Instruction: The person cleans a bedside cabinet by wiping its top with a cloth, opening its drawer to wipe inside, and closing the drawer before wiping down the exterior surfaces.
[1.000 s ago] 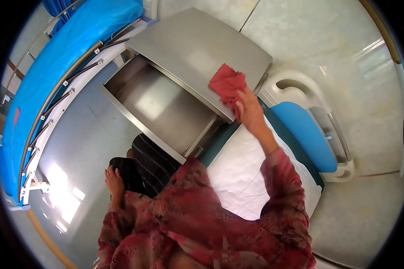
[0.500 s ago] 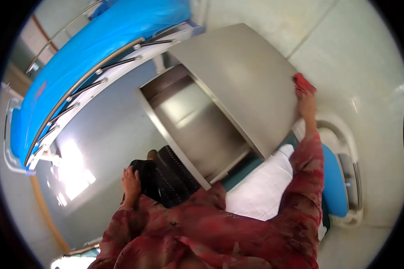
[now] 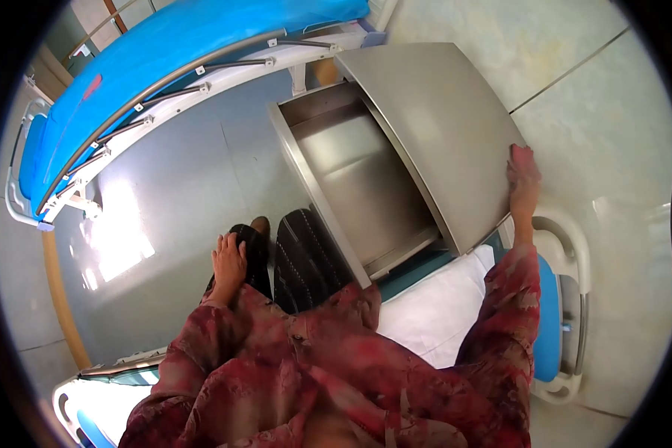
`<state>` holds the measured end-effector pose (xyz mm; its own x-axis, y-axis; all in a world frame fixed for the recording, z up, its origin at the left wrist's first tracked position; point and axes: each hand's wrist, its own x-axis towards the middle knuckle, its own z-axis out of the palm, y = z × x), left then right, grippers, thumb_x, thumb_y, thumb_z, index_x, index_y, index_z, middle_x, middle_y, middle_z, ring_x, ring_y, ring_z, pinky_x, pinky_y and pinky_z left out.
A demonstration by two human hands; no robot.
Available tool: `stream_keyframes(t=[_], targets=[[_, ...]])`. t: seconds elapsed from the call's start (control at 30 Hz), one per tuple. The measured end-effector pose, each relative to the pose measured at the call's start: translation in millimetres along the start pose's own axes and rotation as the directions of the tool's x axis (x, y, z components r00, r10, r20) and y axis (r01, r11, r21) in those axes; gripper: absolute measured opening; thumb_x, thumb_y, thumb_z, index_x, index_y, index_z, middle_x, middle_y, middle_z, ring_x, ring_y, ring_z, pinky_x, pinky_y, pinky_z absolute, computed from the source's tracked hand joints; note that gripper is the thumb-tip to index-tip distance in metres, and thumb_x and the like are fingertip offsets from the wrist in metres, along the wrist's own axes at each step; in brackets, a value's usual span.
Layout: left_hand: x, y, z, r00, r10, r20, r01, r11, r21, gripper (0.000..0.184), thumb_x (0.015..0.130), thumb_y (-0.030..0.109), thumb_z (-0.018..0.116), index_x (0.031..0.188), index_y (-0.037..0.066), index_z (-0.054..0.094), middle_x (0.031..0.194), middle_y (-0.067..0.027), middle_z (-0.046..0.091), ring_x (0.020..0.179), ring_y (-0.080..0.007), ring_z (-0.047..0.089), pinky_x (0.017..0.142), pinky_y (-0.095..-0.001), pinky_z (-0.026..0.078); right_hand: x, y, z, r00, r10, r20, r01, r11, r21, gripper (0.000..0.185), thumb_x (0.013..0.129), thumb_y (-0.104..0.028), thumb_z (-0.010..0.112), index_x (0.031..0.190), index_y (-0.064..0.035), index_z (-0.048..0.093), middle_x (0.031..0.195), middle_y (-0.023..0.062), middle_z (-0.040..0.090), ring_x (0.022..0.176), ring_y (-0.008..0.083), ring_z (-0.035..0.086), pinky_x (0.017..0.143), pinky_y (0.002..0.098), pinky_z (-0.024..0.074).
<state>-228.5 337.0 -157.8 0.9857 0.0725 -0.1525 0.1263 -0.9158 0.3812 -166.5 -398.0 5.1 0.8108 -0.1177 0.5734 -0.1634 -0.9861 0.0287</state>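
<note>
From here I see the right hand point(image 3: 525, 196) with its fingers closed around a red cloth point(image 3: 523, 158) at the wall-side edge of the metal cabinet point(image 3: 444, 134) — drawer point(image 3: 362, 183) pulled out, how much of the top is wiped I can't tell — while the left hand point(image 3: 230, 263) lies loosely spread on a knee.

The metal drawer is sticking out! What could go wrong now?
The open drawer juts out close to the person's striped trousers, so a knee might bump its hard front. The right hand has the red cloth at the edge of the cabinet top, so the cloth could slip off there.
</note>
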Motion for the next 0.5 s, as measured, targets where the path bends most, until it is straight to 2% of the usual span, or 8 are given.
stream_keyframes(t=[0.07,0.17,0.27,0.3,0.4,0.43,0.5], targets=[[-1.5,-4.5,-0.4,1.0,-0.017,0.004,0.017,1.0,0.004,0.037,0.1,0.031,0.047,0.128,0.007,0.05,0.135,-0.0128,0.053,0.134,-0.0374,0.042,0.104,-0.0586,0.036,-14.8,-32.8,-16.1,1.0,0.004,-0.01,-0.003,0.999,0.034,0.029,0.096,-0.017,0.055,0.119,-0.0018,0.06,0.115,0.0275,0.057,0.107,0.0437,0.054,0.094,0.0464,0.0436],[-5.0,-5.5,-11.4,1.0,-0.016,-0.001,0.016,0.999,-0.029,0.038,0.1,0.032,0.047,0.129,0.008,0.05,0.136,-0.0137,0.053,0.134,-0.0373,0.042,0.104,-0.0594,0.036,-40.9,-72.8,-31.9,0.988,0.134,0.075,-0.135,0.991,0.015,0.031,0.096,-0.018,0.055,0.122,-0.0023,0.059,0.121,0.0269,0.054,0.113,0.0445,0.052,0.098,0.0462,0.0423],[-11.0,-15.1,-6.2,0.996,0.022,-0.083,-0.023,1.0,-0.011,0.038,0.1,0.033,0.047,0.128,0.008,0.051,0.137,-0.0151,0.052,0.134,-0.0377,0.042,0.103,-0.0606,0.036,-62.4,-116.6,-54.8,0.992,0.095,0.084,-0.104,0.987,0.121,0.031,0.096,-0.018,0.055,0.123,-0.0034,0.059,0.122,0.027,0.054,0.113,0.0442,0.052,0.098,0.0478,0.042],[-13.5,-13.2,-11.1,0.993,0.05,-0.107,-0.05,0.999,0.008,0.037,0.1,0.032,0.047,0.128,0.007,0.051,0.134,-0.0161,0.053,0.13,-0.0374,0.045,0.101,-0.0575,0.039,-69.7,-129.2,-60.7,0.996,0.063,0.06,-0.073,0.98,0.186,0.032,0.094,-0.018,0.058,0.124,-0.0067,0.059,0.123,0.0257,0.055,0.112,0.0433,0.052,0.097,0.0481,0.0421],[-9.0,-28.7,0.7,0.994,0.049,-0.1,-0.055,0.996,-0.064,0.038,0.099,0.031,0.048,0.127,0.006,0.05,0.129,-0.0165,0.055,0.125,-0.0367,0.049,0.098,-0.0533,0.042,-84.4,-181.0,-84.1,0.996,-0.047,0.08,0.03,0.98,0.199,0.033,0.091,-0.017,0.06,0.124,-0.0101,0.06,0.122,0.0244,0.056,0.112,0.0426,0.052,0.097,0.0477,0.0423],[-6.5,-35.9,12.0,0.976,0.114,-0.186,-0.128,0.989,-0.067,0.038,0.098,0.029,0.05,0.126,0.004,0.051,0.125,-0.0181,0.057,0.118,-0.037,0.052,0.094,-0.0492,0.044,-92.4,-186.1,-83.4,0.997,-0.036,0.062,0.02,0.971,0.24,0.034,0.091,-0.016,0.06,0.124,-0.011,0.06,0.121,0.0238,0.056,0.111,0.0424,0.053,0.096,0.0476,0.0424],[-3.4,-37.5,21.1,0.966,0.141,-0.217,-0.169,0.979,-0.115,0.036,0.098,0.026,0.051,0.123,0.0,0.055,0.123,-0.0208,0.057,0.114,-0.0385,0.055,0.097,-0.0457,0.044,-102.2,-194.8,-90.8,0.999,-0.008,0.051,-0.006,0.961,0.275,0.035,0.09,-0.017,0.061,0.124,-0.0125,0.06,0.12,0.0226,0.057,0.112,0.042,0.053,0.097,0.0472,0.0421]])
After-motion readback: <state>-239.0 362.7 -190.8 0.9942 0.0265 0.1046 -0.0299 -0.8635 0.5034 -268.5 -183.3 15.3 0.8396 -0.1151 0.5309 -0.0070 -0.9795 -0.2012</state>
